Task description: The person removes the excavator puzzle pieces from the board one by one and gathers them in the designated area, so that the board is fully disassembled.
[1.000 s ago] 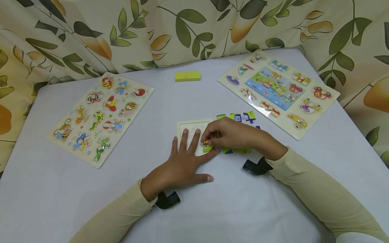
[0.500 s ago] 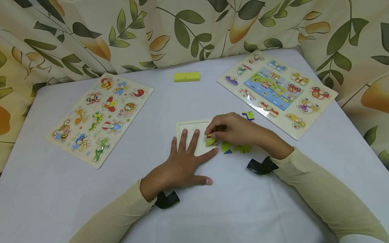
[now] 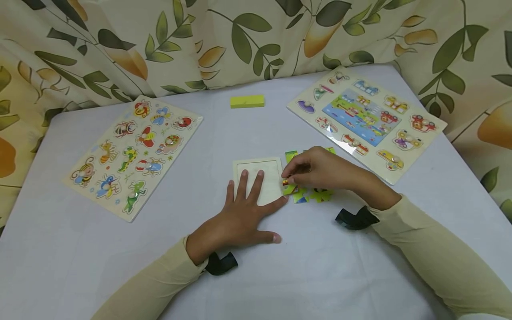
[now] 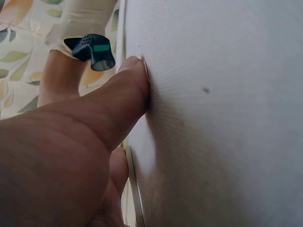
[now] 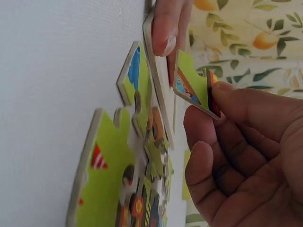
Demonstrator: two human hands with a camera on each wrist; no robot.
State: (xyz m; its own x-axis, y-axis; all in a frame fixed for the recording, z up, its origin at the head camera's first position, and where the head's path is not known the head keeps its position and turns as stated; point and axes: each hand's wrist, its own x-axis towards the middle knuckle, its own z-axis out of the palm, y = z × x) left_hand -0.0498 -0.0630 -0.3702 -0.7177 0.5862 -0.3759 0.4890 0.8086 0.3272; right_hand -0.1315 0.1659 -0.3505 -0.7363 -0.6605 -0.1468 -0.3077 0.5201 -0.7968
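Note:
My left hand (image 3: 240, 218) lies spread out, its fingers across a small cream puzzle frame (image 3: 236, 165) and its thumb resting on the white cloth. The frame's inner area shows bare where the fingers leave it visible. Just right of it, my right hand (image 3: 320, 171) pinches a yellow-green jigsaw piece (image 5: 191, 78) between thumb and fingers; in the right wrist view it is lifted and tilted. Several loose jigsaw pieces (image 3: 302, 195) lie under and around that hand, which partly hides them. In the left wrist view the left thumb (image 4: 128, 90) touches the cloth.
A board of insect pictures (image 3: 152, 182) lies at left, and a board of vehicle pictures (image 3: 360, 115) at back right. A yellow block (image 3: 247, 101) stands near the back edge. A leaf-patterned curtain (image 3: 240, 40) hangs behind the white-covered table (image 3: 272, 284).
My right hand has lifted the jigsaw piece off the puzzle frame and carried it to the right, over the loose pieces. The left hand has stayed in place.

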